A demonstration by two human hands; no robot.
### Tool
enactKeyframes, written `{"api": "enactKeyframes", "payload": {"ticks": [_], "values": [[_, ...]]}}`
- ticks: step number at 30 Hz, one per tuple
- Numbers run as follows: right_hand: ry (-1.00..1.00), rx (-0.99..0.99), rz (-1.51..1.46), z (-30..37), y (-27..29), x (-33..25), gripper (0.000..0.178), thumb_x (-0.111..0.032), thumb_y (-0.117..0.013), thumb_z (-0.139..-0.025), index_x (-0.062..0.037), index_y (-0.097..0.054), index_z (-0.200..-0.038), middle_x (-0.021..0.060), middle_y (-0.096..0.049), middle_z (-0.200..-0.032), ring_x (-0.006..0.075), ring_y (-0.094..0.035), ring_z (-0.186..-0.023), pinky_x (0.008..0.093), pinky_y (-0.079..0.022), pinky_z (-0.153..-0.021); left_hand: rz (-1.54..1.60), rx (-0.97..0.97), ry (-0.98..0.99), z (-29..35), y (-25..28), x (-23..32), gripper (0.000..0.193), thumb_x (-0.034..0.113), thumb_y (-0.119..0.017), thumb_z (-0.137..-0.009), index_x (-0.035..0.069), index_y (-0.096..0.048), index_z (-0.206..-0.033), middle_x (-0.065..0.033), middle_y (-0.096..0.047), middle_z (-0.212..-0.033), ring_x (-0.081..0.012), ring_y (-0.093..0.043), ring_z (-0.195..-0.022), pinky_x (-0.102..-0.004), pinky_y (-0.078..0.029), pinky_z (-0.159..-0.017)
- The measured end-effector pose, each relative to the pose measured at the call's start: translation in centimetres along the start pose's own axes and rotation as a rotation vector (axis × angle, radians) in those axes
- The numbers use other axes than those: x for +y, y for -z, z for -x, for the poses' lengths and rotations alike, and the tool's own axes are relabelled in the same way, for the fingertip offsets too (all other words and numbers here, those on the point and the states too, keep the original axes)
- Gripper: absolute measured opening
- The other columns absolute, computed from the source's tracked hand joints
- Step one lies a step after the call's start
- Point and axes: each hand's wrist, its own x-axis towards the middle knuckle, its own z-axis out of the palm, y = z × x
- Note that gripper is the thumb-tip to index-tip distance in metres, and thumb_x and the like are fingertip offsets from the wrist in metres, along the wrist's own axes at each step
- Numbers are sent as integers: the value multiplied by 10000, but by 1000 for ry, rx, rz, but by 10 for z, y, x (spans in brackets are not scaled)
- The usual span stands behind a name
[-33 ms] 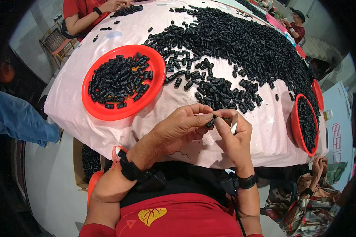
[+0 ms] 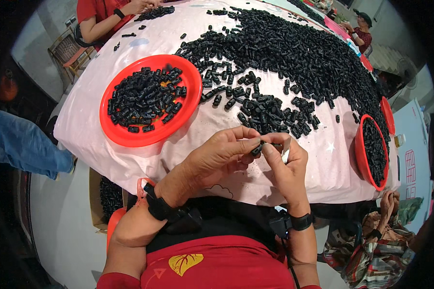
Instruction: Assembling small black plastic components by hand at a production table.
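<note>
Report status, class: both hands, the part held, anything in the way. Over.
Left hand, right hand: pinching small black part between them. Loose black pieces just beyond. Nothing visibly blocking.

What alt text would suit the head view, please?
Left hand and right hand hold a small black plastic part above pale pink cloth. A round red plastic dish of black parts sits left, a large black heap beyond.

on the surface (image 2: 82, 115), a dish (image 2: 144, 138) holding small parts (image 2: 142, 98) sits centre left, a heap (image 2: 294, 48) spreads over the upper right. a bowl (image 2: 359, 154) stands at right, a box (image 2: 97, 204) at lower left.
</note>
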Motion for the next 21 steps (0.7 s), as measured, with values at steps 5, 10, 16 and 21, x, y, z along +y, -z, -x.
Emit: {"api": "enactKeyframes", "payload": {"ticks": [5, 10, 16, 21], "values": [[-30, 115, -1, 0, -1, 6, 155, -162, -629, -885, -9, -634, -914, -11, -606, -763, 51, -508, -698, 209, -418, -636, 14, -5, -69, -2, -7, 2, 233, 185, -600, -913, 88, -544, -1118, 17, -580, -903, -45, -534, -751, -179, -444, -653], [-126, 150, -4, 3, -2, 2, 161, -179, -642, -881, -20, -633, -863, -17, -599, -745, 50, -501, -683, 209, -413, -625, -136, 43, -192, -4, -6, -1, 244, 166, -614, -901, 75, -576, -1124, 19, -588, -904, -42, -500, -716, -189, -435, -652], [18, 97, 164, 3, -5, -7, 157, -180, -644, -881, -26, -634, -859, -14, -596, -685, 40, -491, -611, 200, -390, -531, -211, 34, -223, -4, -1, -1, 224, 180, -616, -901, 63, -603, -1092, 39, -577, -883, -39, -468, -720, -183, -405, -658], [-10, 28, 189, 2, 2, -11, 167, -179, -663, -865, -15, -632, -865, 4, -611, -681, 39, -508, -624, 206, -405, -537, -186, 24, -192, -4, -3, -1, 227, 193, -586, -921, 57, -598, -1102, 34, -584, -894, -39, -475, -731, -198, -410, -673]]}}
